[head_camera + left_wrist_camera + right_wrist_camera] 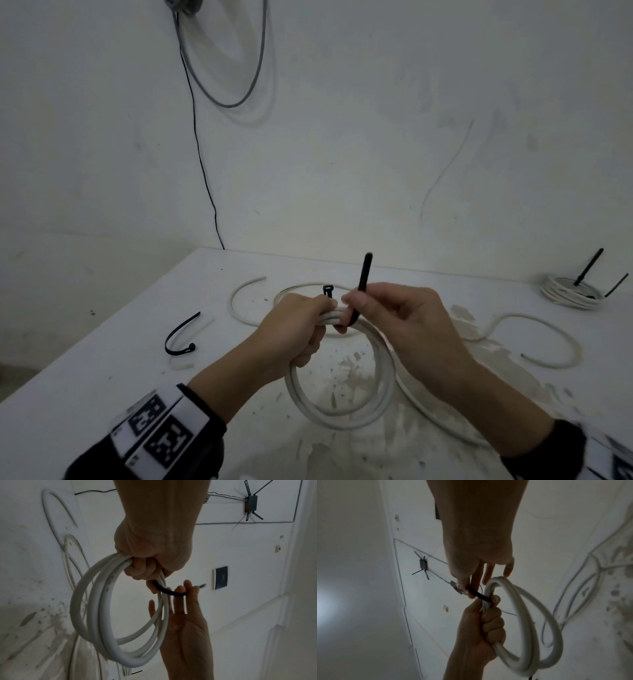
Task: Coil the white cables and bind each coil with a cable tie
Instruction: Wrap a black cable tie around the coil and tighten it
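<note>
The white cable coil (342, 387) is lifted a little above the white table (102, 377), and my left hand (291, 329) grips its far side with the fingers curled tightly around the strands. A black cable tie (362, 284) goes around the same bundle just beside this hand, and my right hand (394, 318) pinches its strap, which points up. Near the left lies a spare cable tie (178, 337), a loose white cable (541, 339) curves at the right, and a bound coil (572, 291) sits far right.
</note>
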Demonstrator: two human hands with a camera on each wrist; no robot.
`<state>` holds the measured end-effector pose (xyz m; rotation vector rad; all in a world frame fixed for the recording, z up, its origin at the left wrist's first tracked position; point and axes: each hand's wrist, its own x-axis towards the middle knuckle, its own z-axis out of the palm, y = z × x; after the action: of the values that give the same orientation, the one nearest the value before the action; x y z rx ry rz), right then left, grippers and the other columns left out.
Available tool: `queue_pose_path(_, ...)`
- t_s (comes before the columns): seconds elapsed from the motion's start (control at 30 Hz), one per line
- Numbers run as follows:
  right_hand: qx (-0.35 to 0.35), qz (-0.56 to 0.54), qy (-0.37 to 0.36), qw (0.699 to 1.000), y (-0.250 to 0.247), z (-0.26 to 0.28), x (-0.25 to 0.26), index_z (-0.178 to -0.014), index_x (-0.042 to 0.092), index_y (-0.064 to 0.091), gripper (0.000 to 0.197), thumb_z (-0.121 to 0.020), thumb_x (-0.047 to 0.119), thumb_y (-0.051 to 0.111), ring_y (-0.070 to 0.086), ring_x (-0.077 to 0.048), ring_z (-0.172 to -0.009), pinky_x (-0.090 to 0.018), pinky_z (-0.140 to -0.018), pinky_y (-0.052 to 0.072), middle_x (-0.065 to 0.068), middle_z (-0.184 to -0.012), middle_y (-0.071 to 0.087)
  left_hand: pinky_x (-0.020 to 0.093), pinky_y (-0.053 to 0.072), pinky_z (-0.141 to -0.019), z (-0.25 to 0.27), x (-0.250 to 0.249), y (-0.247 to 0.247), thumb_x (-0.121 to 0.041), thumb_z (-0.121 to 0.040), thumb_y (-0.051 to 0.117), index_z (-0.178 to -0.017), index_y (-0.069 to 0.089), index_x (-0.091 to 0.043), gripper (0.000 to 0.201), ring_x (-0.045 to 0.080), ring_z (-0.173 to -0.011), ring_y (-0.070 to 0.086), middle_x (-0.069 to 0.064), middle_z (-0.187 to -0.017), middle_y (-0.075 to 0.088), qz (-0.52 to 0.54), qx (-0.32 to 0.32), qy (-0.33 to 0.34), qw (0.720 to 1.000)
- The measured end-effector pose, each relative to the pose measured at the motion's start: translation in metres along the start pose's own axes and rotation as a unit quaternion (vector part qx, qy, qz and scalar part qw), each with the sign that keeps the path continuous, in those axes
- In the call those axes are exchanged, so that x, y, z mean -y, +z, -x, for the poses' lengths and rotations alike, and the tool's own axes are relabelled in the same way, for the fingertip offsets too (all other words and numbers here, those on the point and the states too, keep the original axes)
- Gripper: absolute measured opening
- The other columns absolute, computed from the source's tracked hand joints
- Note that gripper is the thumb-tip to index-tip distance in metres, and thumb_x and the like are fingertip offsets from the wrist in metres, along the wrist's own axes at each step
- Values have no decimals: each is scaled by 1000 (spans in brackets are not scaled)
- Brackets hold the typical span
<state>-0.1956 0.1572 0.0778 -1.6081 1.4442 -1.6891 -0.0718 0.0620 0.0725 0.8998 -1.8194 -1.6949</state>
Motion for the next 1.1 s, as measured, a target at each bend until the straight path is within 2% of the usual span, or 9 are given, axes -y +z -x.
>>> queue_pose_path(0.13,-115,-81,55,989,6,-2,4,-96,18,68,15,-84,11,65,70,-14,-59,-9,-61,49,-7,-61,71,18,15,-37,0,-4,5,-20,-95,43,-58,54,-11,40,9,-37,18,-3,-43,28,-9,-13,11,1000)
queue_pose_path(0.2,-127,-39,36,990,9,-2,5,-93,14,71,15,-87,4,62,66,-2,-55,-5,-58,46,-5,-57,69,19,15,-38,0,-5,6,-19,-94,43,-59,51,-6,38,11,-37,19,-2,-43,29,-31,-28,27,999)
queue_pose_path(0.27,-134,62,3,989,11,-2,2,-89,12,75,16,-85,4,62,63,2,-58,-5,-56,45,-3,-62,68,20,15,-40,0,-7,7,-17,-92,43,-58,45,-7,36,11,-37,19,-1,-42,29,-58,-49,47,996)
queue_pose_path(0.4,-134,162,-51,976,14,1,-1,-84,18,77,19,-77,4,66,59,-4,-81,-18,-62,52,5,-68,64,21,18,-38,0,-7,8,-16,-91,43,-61,49,-6,32,10,-36,20,2,-45,31,-116,-66,85,987)
queue_pose_path(0.57,-135,193,-80,969,15,0,-2,-84,14,77,18,-76,2,68,57,-3,-80,-6,-61,44,6,-72,63,19,19,-36,0,-5,7,-13,-90,43,-59,45,-6,33,10,-37,19,1,-44,26,-156,-75,118,978)
queue_pose_path(0.8,-130,223,-106,960,13,1,0,-79,21,78,22,-74,1,70,59,-8,-70,-14,-62,47,14,-60,58,16,19,-36,-1,-4,8,-12,-89,43,-56,41,-7,34,9,-38,19,4,-49,28,-193,-80,138,968)
queue_pose_path(0.97,-116,287,-140,941,12,0,-1,-73,15,76,20,-73,-3,68,60,-25,-71,-22,-57,47,4,-50,45,15,19,-36,-1,-6,11,-8,-88,45,-44,27,-14,47,8,-33,18,0,-43,30,-217,-80,153,961)
queue_pose_path(1.03,-116,300,-146,935,11,-1,-1,-76,14,77,19,-73,-2,67,61,-27,-71,-18,-58,47,4,-46,41,14,19,-35,-1,-5,11,-9,-87,45,-43,27,-14,48,8,-31,19,6,-47,38,-223,-78,155,959)
queue_pose_path(1.1,-116,298,-165,933,10,-1,-1,-77,15,77,19,-72,3,63,61,-27,-71,-13,-58,46,7,-47,41,14,19,-35,-1,-5,11,-9,-87,45,-43,26,-14,48,9,-30,18,1,-41,33,-231,-80,155,957)
